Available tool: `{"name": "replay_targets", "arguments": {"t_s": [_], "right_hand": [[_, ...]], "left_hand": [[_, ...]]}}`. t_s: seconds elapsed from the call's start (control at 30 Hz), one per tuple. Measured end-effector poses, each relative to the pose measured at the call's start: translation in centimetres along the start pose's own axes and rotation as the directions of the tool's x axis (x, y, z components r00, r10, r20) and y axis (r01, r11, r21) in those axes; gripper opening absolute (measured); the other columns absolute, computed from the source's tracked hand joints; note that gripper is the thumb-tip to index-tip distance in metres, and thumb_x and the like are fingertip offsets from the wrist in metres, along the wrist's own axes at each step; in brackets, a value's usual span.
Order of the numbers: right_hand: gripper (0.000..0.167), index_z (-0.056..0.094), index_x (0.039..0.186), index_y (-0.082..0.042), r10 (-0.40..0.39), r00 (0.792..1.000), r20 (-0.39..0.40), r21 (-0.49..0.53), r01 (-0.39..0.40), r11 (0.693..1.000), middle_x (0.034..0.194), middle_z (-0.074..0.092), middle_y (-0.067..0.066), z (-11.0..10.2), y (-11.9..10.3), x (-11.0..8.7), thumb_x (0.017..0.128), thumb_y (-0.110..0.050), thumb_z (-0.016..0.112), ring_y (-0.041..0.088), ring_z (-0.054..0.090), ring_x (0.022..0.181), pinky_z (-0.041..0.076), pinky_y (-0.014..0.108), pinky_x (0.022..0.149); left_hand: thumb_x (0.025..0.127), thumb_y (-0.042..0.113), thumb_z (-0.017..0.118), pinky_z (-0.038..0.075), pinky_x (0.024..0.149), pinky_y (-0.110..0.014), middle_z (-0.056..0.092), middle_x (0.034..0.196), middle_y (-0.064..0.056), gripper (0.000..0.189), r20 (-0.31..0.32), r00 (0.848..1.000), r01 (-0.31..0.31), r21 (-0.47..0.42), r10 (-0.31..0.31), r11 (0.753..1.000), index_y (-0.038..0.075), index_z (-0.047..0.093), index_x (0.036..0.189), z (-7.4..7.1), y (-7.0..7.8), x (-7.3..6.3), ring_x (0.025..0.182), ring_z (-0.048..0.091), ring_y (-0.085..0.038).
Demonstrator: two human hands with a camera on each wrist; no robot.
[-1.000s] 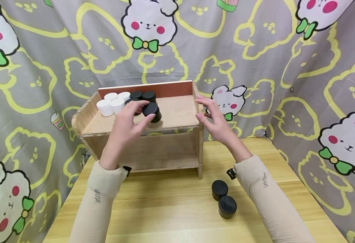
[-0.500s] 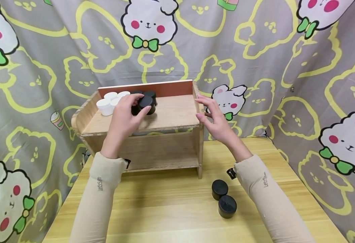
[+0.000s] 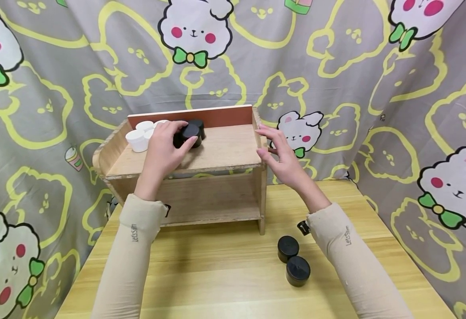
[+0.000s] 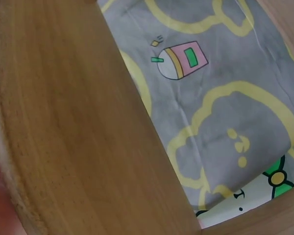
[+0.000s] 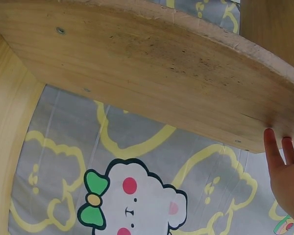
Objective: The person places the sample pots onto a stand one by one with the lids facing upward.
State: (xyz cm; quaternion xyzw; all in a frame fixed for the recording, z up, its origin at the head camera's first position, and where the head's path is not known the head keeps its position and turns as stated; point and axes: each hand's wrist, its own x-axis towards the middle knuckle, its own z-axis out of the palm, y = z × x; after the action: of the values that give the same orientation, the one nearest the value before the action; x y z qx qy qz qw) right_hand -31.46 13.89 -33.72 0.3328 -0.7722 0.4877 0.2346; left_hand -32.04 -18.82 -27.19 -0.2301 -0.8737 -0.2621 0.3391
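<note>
My left hand (image 3: 163, 148) pinches a black round jar (image 3: 191, 132) between thumb and fingers, low over the top board of a small wooden shelf (image 3: 225, 146). White jars (image 3: 136, 140) stand to its left, partly hidden by the hand. Another black jar (image 3: 196, 126) stands just behind the held one. With its fingers fairly straight, my right hand (image 3: 286, 161) touches the right side panel of the shelf near its front edge. In the right wrist view, two fingertips of that hand (image 5: 286, 181) meet the outer face of the side panel (image 5: 152, 63).
Two black jars (image 3: 288, 249) (image 3: 298, 271) stand close together on the wooden table (image 3: 225, 274), right of the shelf and near the right sleeve. A lower board (image 3: 213, 212) spans the shelf below. A patterned curtain (image 3: 328, 88) hangs behind and at both sides.
My left hand has carried the black jar back and slightly left, from the board's front edge toward the other black jars. My right hand has stayed at the side panel.
</note>
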Motion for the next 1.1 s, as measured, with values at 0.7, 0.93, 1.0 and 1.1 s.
{"name": "replay_targets", "arguments": {"t_s": [0.7,0.93,1.0,1.1], "right_hand": [[0.048,0.047,0.151,-0.016,-0.008,1.000,0.002,0.007,0.008,1.000,0.165,0.034,-0.002,-0.17,0.11,-0.20,0.105,-0.016,0.060,0.023,0.038,0.150,0.047,0.061,0.110],[0.048,0.046,0.151,-0.012,-0.003,1.000,0.003,0.008,0.003,1.000,0.166,0.033,0.000,-0.20,0.04,-0.19,0.105,-0.015,0.060,0.025,0.038,0.150,0.047,0.062,0.110],[0.048,0.046,0.151,-0.012,-0.002,1.000,0.003,0.006,0.002,1.000,0.166,0.033,0.001,-0.18,0.09,-0.16,0.105,-0.016,0.060,0.025,0.038,0.149,0.047,0.061,0.110],[0.048,0.046,0.151,-0.012,-0.001,1.000,0.007,0.013,0.001,1.000,0.166,0.032,0.002,-0.04,0.32,-0.06,0.105,-0.016,0.059,0.026,0.038,0.150,0.046,0.063,0.110]], "left_hand": [[0.096,0.030,0.075,0.043,0.103,-0.052,0.069,0.120,-0.022,0.043,0.000,1.000,-0.005,0.045,0.005,0.999,0.000,0.069,0.126,0.72,-0.72,0.17,0.115,0.054,-0.040],[0.095,0.033,0.076,0.044,0.103,-0.052,0.069,0.123,-0.021,0.045,0.005,1.000,0.001,0.068,-0.001,0.998,0.002,0.069,0.128,0.88,-0.81,0.03,0.116,0.053,-0.039],[0.096,0.033,0.075,0.044,0.103,-0.053,0.069,0.124,-0.021,0.045,0.005,1.000,0.000,0.072,-0.001,0.997,0.002,0.069,0.128,0.88,-0.77,0.03,0.116,0.053,-0.039],[0.097,0.033,0.074,0.044,0.102,-0.053,0.069,0.125,-0.021,0.044,0.005,1.000,0.003,0.077,-0.003,0.997,0.002,0.069,0.128,0.80,-0.75,-0.06,0.116,0.052,-0.039]]}}
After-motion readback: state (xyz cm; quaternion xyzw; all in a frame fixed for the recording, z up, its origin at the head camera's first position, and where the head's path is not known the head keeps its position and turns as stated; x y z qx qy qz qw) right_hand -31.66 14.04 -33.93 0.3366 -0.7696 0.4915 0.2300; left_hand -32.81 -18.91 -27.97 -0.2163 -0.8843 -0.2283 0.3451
